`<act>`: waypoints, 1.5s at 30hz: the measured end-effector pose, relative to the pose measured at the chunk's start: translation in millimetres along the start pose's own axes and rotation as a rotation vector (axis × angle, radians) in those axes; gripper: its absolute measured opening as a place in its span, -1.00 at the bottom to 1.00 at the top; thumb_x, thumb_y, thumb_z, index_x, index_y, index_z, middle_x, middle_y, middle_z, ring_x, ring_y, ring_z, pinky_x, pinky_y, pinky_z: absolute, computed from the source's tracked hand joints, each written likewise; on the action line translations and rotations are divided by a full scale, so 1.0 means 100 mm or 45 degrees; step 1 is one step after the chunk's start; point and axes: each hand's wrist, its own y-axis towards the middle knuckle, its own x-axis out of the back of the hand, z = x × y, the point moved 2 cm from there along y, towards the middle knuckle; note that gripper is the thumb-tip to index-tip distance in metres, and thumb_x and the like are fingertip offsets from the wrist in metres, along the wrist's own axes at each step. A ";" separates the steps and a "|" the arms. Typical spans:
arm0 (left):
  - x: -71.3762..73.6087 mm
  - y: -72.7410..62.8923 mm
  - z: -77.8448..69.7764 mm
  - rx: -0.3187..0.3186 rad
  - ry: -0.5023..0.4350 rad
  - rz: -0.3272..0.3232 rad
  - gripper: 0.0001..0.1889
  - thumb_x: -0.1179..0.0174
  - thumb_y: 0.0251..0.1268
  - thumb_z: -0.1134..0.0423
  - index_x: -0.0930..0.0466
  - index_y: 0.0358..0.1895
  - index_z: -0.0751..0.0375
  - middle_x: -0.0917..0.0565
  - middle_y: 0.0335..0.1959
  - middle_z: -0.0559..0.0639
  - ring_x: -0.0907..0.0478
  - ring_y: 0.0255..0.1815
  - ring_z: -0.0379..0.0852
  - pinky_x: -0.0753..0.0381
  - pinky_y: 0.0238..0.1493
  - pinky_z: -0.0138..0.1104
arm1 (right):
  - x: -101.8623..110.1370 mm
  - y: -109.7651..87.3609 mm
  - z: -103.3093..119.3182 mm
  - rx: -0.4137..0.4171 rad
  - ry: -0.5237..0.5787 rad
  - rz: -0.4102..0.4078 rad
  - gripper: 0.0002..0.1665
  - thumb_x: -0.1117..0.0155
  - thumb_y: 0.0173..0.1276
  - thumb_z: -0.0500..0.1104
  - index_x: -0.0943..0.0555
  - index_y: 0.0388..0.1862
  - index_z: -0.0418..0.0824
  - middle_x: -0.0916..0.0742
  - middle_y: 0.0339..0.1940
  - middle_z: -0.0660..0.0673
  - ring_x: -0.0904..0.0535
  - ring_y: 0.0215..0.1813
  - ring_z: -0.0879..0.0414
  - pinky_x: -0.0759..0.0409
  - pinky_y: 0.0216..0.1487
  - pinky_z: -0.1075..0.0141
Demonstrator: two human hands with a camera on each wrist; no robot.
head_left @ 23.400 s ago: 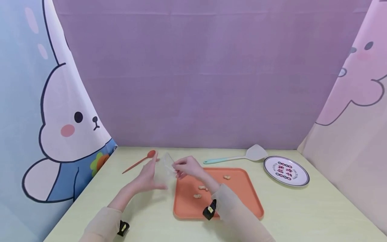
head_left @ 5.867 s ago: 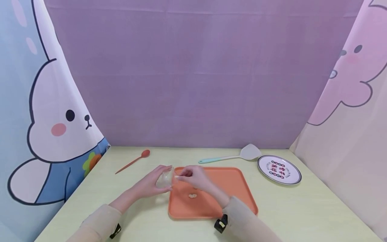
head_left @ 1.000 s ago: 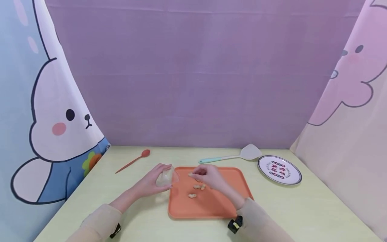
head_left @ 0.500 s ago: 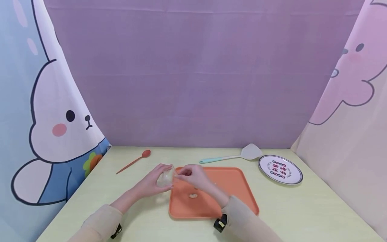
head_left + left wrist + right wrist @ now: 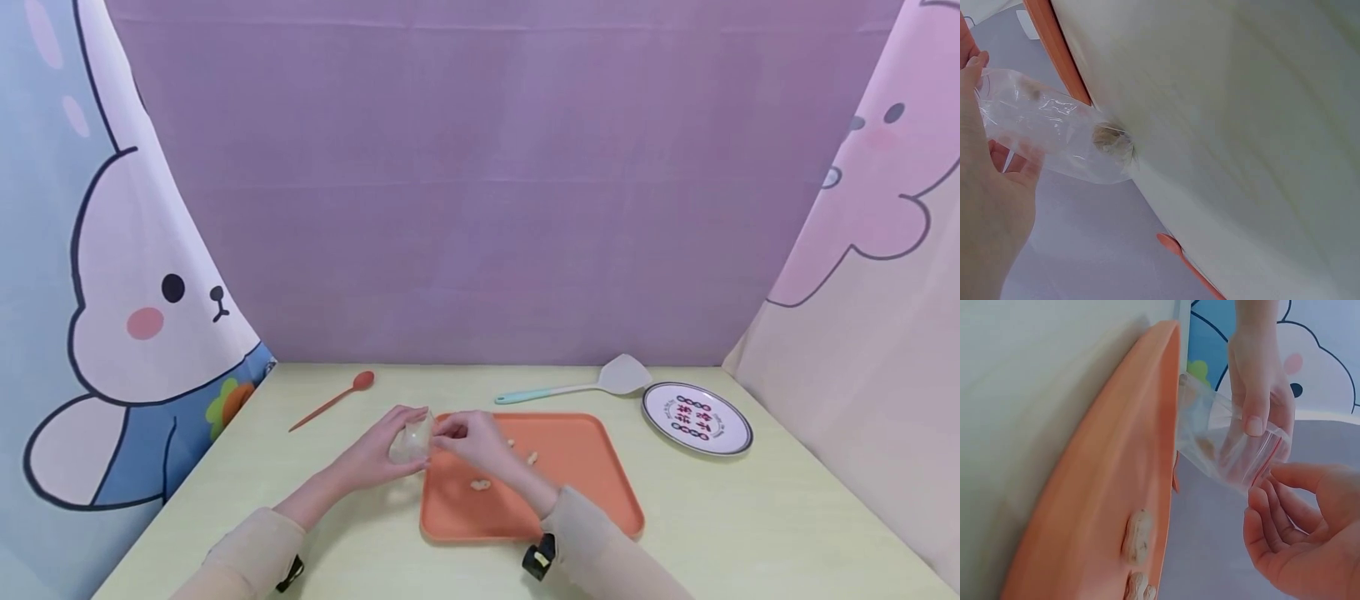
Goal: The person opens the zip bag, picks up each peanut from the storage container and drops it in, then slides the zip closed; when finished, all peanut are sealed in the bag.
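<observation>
Zip-lock bag (image 5: 409,445) hangs beside the orange tray (image 5: 573,454), long axis steep, mouth up toward the right hand (image 5: 477,442), base down. Fingers of the left hand (image 5: 375,454) curl round it; the right's nearly meet, their hold unclear.

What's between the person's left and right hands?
A clear plastic bag: the left hand holds it, and its mouth faces the right hand, as the right wrist view shows.
</observation>
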 end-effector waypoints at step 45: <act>-0.01 0.00 0.03 0.007 0.016 -0.012 -0.22 -0.38 0.02 -0.03 -0.33 0.28 0.29 -0.50 0.10 0.02 -0.47 0.14 -0.07 -0.50 0.17 -0.10 | 0.33 -0.43 -0.44 -0.035 -0.267 0.274 -0.80 -0.37 0.19 -0.11 -0.72 -0.28 -0.21 -0.74 -0.32 -0.04 -0.56 -0.30 0.27 -0.52 -0.30 0.49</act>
